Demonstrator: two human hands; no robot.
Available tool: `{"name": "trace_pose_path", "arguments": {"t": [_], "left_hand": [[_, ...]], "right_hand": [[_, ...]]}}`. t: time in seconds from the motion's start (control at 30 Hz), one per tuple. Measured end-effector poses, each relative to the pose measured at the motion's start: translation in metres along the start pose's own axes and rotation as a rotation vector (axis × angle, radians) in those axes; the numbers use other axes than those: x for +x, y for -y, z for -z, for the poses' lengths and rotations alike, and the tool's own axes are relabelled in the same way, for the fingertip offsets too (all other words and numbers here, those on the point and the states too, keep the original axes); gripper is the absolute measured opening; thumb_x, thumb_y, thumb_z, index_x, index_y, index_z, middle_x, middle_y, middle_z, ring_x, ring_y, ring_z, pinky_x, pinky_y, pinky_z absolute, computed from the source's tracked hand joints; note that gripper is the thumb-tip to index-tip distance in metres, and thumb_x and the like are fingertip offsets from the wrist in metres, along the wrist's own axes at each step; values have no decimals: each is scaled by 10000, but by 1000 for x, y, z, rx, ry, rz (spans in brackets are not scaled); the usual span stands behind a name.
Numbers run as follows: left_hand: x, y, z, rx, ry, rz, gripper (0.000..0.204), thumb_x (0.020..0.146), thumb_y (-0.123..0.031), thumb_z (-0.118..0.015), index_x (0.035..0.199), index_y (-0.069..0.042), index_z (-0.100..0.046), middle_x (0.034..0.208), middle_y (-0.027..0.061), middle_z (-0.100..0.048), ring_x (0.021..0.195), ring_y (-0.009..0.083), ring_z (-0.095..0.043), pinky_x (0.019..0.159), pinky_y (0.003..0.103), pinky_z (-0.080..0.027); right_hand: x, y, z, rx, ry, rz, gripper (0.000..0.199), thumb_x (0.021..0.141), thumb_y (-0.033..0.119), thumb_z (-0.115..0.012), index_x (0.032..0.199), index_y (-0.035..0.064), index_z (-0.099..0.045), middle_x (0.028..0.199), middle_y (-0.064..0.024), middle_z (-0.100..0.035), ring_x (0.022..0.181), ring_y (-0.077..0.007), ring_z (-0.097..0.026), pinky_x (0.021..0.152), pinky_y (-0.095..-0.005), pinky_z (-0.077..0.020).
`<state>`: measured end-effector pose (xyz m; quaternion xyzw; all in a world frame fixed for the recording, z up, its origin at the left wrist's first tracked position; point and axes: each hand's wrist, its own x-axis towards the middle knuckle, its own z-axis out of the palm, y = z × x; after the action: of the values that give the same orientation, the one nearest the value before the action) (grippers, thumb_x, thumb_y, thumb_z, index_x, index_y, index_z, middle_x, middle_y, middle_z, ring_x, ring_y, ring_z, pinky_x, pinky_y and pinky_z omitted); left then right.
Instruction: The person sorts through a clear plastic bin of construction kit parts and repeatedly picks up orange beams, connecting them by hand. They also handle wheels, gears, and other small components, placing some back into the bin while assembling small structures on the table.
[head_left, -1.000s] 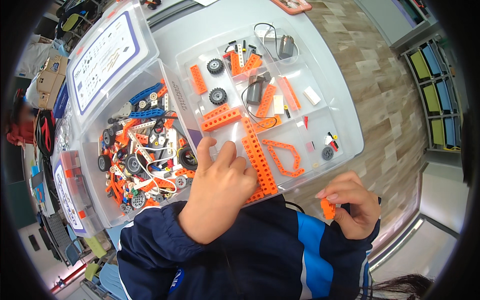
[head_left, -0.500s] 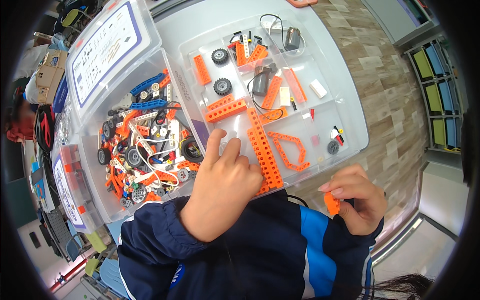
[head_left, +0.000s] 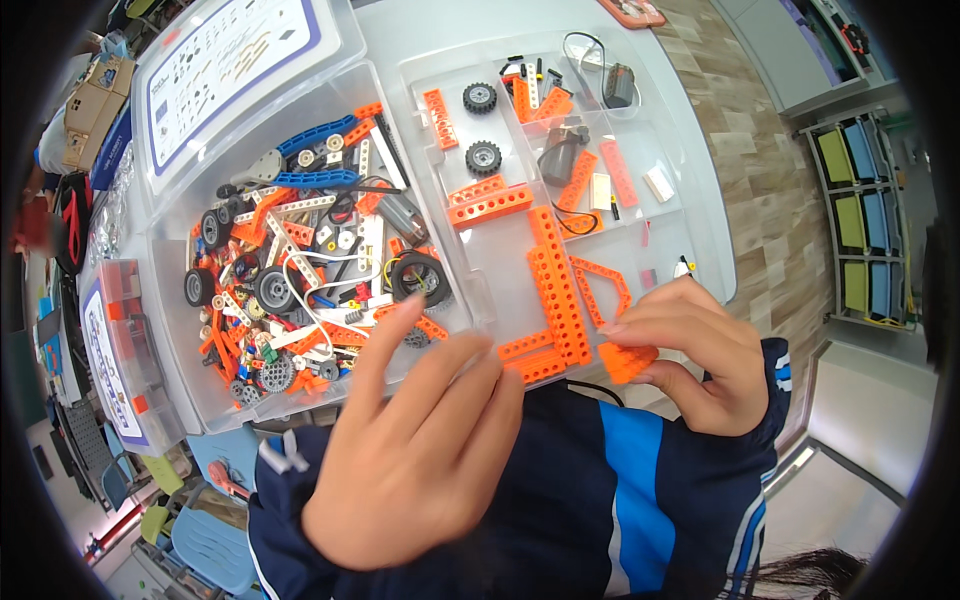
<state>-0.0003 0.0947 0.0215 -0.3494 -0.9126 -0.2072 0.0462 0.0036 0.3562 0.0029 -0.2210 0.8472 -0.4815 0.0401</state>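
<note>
My right hand point(head_left: 695, 352) pinches a small orange studded brick point(head_left: 627, 360) at the near edge of a clear sorting tray point(head_left: 700, 240). Just left of it lies an assembly of long orange beams point(head_left: 556, 295) with holes, and an orange frame piece point(head_left: 600, 285). My left hand point(head_left: 410, 445) hovers with fingers spread over the near edge of a clear bin point(head_left: 170, 340), holding nothing. The index finger points toward a black wheel point(head_left: 418, 277) in the bin.
The bin holds several orange, blue, white and black building parts and wheels. The tray's compartments hold orange beams point(head_left: 488, 203), two black wheels point(head_left: 481, 98), grey motors point(head_left: 560, 155) with cables. A bin lid with a parts chart point(head_left: 225, 55) lies behind. Wooden floor on the right.
My left hand lifted off the orange beam assembly and drew back toward me with its fingers spread. My right hand moved up and left, bringing the orange brick next to the beams.
</note>
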Motion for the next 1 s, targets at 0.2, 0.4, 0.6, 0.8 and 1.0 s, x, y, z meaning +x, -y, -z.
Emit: {"name": "trace_pose_path", "arguments": {"t": [0.2,0.4,0.6,0.8,1.0], "left_hand": [[-60,8,28,-180,-164,111,93,747,-81,-750,828,-69,-795,731,31,-738,769,200,-741,982,520,-511],[-100,32,20,-273,-161,178,85,746,-110,-763,819,-89,-801,728,25,-733,766,191,-741,955,507,-519],[-120,50,13,-311,-148,169,137,728,-125,-774,852,-76,-804,729,16,-726,758,186,-742,950,497,-515],[-130,61,8,-369,-153,144,167,721,-118,-767,876,-73,-809,738,15,-730,771,180,-743,955,489,-510],[-133,65,6,-371,-134,102,200,716,-126,-768,905,-83,-820,751,4,-736,777,169,-740,953,468,-495]], "right_hand": [[40,-5,-15,-66,421,66,472,760,-123,-682,1216,-6,-642,1140,-148,-660,1081,-357,-621,921,-417,-512],[58,3,-34,-131,594,-64,409,778,-115,-668,1159,26,-619,1148,-140,-633,1119,-372,-601,942,-446,-486],[65,12,-36,-227,629,-134,424,772,-67,-759,1166,49,-657,1116,-97,-681,1092,-341,-637,948,-443,-467],[69,16,-33,-221,619,-214,409,759,-50,-782,1139,50,-671,1089,-102,-697,1088,-342,-645,968,-450,-450],[71,14,-39,-232,662,-217,379,761,-50,-773,1115,31,-667,1049,-126,-694,1070,-360,-647,960,-462,-469]]}}
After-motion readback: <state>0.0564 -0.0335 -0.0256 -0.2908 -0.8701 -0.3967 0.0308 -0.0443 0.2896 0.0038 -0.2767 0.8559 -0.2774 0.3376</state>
